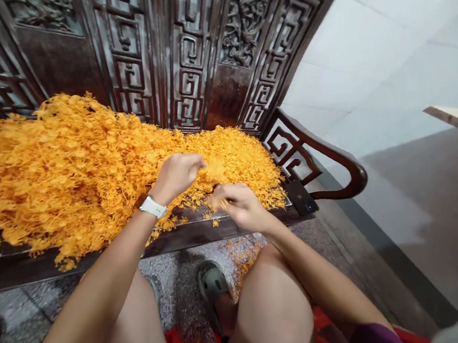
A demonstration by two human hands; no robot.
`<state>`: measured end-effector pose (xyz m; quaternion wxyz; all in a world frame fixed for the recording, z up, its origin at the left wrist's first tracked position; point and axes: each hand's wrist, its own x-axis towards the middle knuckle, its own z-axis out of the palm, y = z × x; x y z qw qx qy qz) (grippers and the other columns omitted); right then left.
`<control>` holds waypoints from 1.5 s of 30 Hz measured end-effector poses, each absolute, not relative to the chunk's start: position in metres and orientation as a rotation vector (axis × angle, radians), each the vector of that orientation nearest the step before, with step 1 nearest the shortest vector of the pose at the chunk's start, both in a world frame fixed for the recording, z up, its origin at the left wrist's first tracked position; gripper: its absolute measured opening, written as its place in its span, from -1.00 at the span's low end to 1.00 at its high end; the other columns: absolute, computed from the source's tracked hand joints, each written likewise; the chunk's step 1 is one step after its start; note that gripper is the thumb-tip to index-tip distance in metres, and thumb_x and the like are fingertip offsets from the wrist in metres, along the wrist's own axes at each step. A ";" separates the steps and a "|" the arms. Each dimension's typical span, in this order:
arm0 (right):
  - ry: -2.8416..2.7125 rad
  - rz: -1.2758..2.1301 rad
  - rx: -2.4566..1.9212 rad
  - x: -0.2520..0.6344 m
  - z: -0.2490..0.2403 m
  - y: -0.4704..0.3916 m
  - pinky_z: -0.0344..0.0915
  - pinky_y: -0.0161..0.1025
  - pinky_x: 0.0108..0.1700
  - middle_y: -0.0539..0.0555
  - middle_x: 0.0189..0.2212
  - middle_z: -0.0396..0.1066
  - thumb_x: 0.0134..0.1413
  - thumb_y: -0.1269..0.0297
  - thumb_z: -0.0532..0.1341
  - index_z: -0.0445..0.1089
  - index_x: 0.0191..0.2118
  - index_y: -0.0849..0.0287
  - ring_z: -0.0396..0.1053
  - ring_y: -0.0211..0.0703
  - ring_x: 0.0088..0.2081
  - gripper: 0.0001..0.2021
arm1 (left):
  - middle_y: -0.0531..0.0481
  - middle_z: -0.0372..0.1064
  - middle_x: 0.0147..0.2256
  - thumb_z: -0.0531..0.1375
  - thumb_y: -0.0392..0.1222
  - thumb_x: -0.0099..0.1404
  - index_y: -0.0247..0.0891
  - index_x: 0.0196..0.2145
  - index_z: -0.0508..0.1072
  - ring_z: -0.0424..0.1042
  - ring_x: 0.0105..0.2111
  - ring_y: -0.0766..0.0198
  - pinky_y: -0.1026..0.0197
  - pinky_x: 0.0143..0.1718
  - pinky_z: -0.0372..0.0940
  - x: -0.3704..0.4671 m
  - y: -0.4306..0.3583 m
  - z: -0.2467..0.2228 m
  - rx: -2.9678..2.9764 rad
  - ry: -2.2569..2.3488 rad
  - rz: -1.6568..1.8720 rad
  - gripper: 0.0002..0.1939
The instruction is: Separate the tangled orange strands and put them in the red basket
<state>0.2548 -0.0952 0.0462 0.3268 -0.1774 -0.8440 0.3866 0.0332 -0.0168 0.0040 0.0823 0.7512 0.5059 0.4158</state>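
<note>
Orange plastic-looking flower pieces [83, 172] lie in a big heap along the dark wooden bench [195, 234]. Over the bench's front part, my left hand [179, 172], with a white watch [152, 207] on its wrist, has its fingertips pinched at a blurred orange piece [215, 170]. Just right of and below it is my right hand [239, 203], its fingers curled, with bits of orange showing between them; what exactly it holds is blurred. The two hands are close together but apart.
A carved wooden backrest [184, 49] rises behind the heap. The curved armrest [338, 180] stands at right, beside a black phone [300, 197]. Orange bits [243, 256] lie on the floor near my shoes. Red plastic shows beneath my legs.
</note>
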 end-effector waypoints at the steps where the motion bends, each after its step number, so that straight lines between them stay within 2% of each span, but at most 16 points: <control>1: -2.322 1.112 -0.308 0.250 0.049 -0.110 0.41 -0.30 -0.18 0.05 -0.28 0.58 0.33 0.46 0.17 0.51 -0.23 0.16 0.53 -0.25 -0.24 -0.83 | -0.11 0.66 -0.29 0.16 -0.32 0.37 -0.20 -0.25 0.69 0.54 -0.33 0.10 0.10 -0.25 0.28 0.025 -0.011 0.002 2.176 1.632 1.291 -0.73; 4: -2.888 1.195 0.368 0.230 0.053 -0.153 0.42 -0.27 -0.15 0.09 -0.21 0.59 0.31 0.47 0.15 0.52 -0.10 0.18 0.50 -0.19 -0.21 -0.80 | -0.13 0.58 -0.42 0.21 -0.18 0.40 -0.27 -0.37 0.65 0.47 -0.39 0.12 0.10 -0.27 0.28 -0.003 0.011 -0.007 1.771 1.837 1.548 -0.75; 6: -2.984 1.243 0.537 0.219 0.053 -0.167 0.41 -0.25 -0.12 0.14 -0.15 0.60 0.37 0.45 0.12 0.51 0.01 0.25 0.50 -0.16 -0.18 -0.75 | -0.10 0.56 -0.43 0.22 -0.09 0.41 -0.28 -0.39 0.62 0.48 -0.36 0.15 0.13 -0.23 0.32 -0.014 0.021 -0.012 1.569 1.696 1.686 -0.70; 11: -2.592 1.712 -0.095 0.226 0.071 -0.124 0.43 -0.26 0.03 0.25 -0.03 0.59 0.49 0.30 0.12 0.50 0.11 0.30 0.55 -0.20 -0.04 -0.71 | -0.07 0.60 -0.31 0.24 -0.03 0.40 -0.28 -0.33 0.63 0.51 -0.27 0.16 0.13 -0.11 0.38 -0.006 0.015 -0.016 1.574 1.435 1.725 -0.71; 13: -2.622 1.878 -0.062 0.242 0.076 -0.096 0.47 -0.25 -0.06 0.20 -0.13 0.62 0.45 0.26 0.19 0.57 0.00 0.24 0.57 -0.17 -0.12 -0.76 | -0.08 0.61 -0.29 0.24 -0.01 0.40 -0.28 -0.31 0.65 0.53 -0.25 0.14 0.10 -0.07 0.39 0.000 0.008 -0.014 1.650 1.399 1.668 -0.70; 15: -2.560 1.983 -0.101 0.257 0.073 -0.072 0.46 -0.26 -0.25 0.11 -0.34 0.59 0.37 0.11 0.28 0.61 -0.14 0.18 0.53 -0.19 -0.34 -0.75 | -0.08 0.63 -0.27 0.25 0.00 0.40 -0.27 -0.27 0.67 0.55 -0.21 0.13 0.08 -0.03 0.39 0.004 0.003 -0.012 1.692 1.387 1.607 -0.70; 17: -2.124 1.856 -0.395 0.269 0.062 -0.052 0.35 -0.27 -0.41 0.01 -0.53 0.45 0.29 -0.15 0.29 0.60 -0.18 0.14 0.34 -0.26 -0.53 -0.59 | -0.08 0.63 -0.26 0.25 0.00 0.40 -0.27 -0.23 0.67 0.55 -0.20 0.12 0.08 -0.03 0.39 0.008 -0.002 -0.008 1.697 1.392 1.571 -0.71; 20: -1.405 1.552 -0.780 0.276 0.041 -0.033 0.32 -0.25 -0.36 0.04 -0.44 0.42 0.26 -0.37 0.14 0.52 -0.09 0.11 0.28 -0.26 -0.46 -0.40 | -0.09 0.62 -0.27 0.24 0.00 0.41 -0.28 -0.24 0.67 0.53 -0.20 0.13 0.09 -0.06 0.40 0.020 -0.010 -0.001 1.637 1.345 1.573 -0.69; 23: -1.191 1.575 -0.931 0.271 0.028 -0.029 0.37 -0.23 -0.28 0.12 -0.21 0.47 0.22 -0.32 0.19 0.44 0.04 0.10 0.35 -0.22 -0.33 -0.42 | -0.12 0.63 -0.22 0.26 0.03 0.39 -0.28 -0.23 0.66 0.53 -0.18 0.13 0.08 -0.03 0.40 0.038 -0.020 0.004 1.584 1.214 1.549 -0.68; 26: -1.347 1.542 -0.887 0.263 0.026 -0.034 0.45 -0.17 -0.17 0.13 0.05 0.44 0.07 -0.06 0.44 0.40 0.16 -0.01 0.41 -0.15 -0.16 -0.43 | -0.13 0.62 -0.22 0.28 0.11 0.37 -0.28 -0.25 0.64 0.53 -0.19 0.13 0.08 -0.05 0.39 0.057 -0.029 0.006 1.611 1.049 1.449 -0.64; 28: -1.509 1.422 -0.829 0.261 0.025 -0.037 0.47 -0.13 -0.10 0.12 0.14 0.42 0.02 0.06 0.50 0.44 0.15 -0.05 0.42 -0.10 -0.06 -0.44 | -0.11 0.59 -0.27 0.26 0.16 0.38 -0.27 -0.30 0.59 0.50 -0.23 0.15 0.10 -0.10 0.37 0.066 -0.034 0.005 1.665 0.949 1.362 -0.60; 32: -1.696 1.204 -0.862 0.268 0.020 -0.032 0.40 -0.18 -0.20 0.10 -0.11 0.53 0.14 0.00 0.44 0.57 -0.09 0.08 0.41 -0.15 -0.20 -0.68 | -0.02 0.43 -0.41 0.19 0.16 0.42 -0.24 -0.39 0.46 0.38 -0.36 0.20 0.13 -0.23 0.28 0.072 -0.039 0.003 1.729 0.958 1.260 -0.59; 37: -1.936 1.052 -0.918 0.280 0.012 -0.022 0.26 -0.23 -0.23 0.00 -0.32 0.46 0.28 -0.05 0.33 0.55 -0.17 0.15 0.32 -0.23 -0.34 -0.68 | -0.07 0.49 -0.29 0.17 0.07 0.40 -0.21 -0.43 0.46 0.43 -0.17 0.10 0.07 -0.04 0.27 0.065 -0.038 0.002 1.770 1.004 1.181 -0.65; 39: -2.045 0.946 -0.943 0.281 0.012 -0.022 0.22 -0.22 -0.21 -0.01 -0.39 0.41 0.34 -0.04 0.28 0.50 -0.25 0.16 0.29 -0.22 -0.34 -0.67 | -0.06 0.50 -0.32 0.14 0.15 0.44 -0.20 -0.42 0.50 0.43 -0.26 0.14 0.10 -0.15 0.27 0.065 -0.039 0.002 1.713 0.973 1.045 -0.57; 42: -2.183 0.810 -0.941 0.280 0.013 -0.026 0.24 -0.17 -0.12 0.03 -0.35 0.42 0.37 0.00 0.26 0.43 -0.30 0.14 0.34 -0.14 -0.27 -0.68 | 0.03 0.34 -0.52 0.13 0.28 0.44 -0.18 -0.53 0.41 0.27 -0.48 0.24 0.16 -0.39 0.11 0.071 -0.044 0.002 1.806 1.099 0.959 -0.45; 45: -2.168 0.860 -0.884 0.281 0.013 -0.030 0.27 -0.14 0.00 0.10 -0.16 0.49 0.35 0.05 0.29 0.44 -0.15 0.12 0.41 -0.08 -0.10 -0.77 | 0.10 0.12 -0.60 0.14 0.27 0.44 -0.19 -0.59 0.27 0.12 -0.54 0.29 0.16 -0.44 -0.03 0.075 -0.047 0.002 1.942 1.117 0.968 -0.41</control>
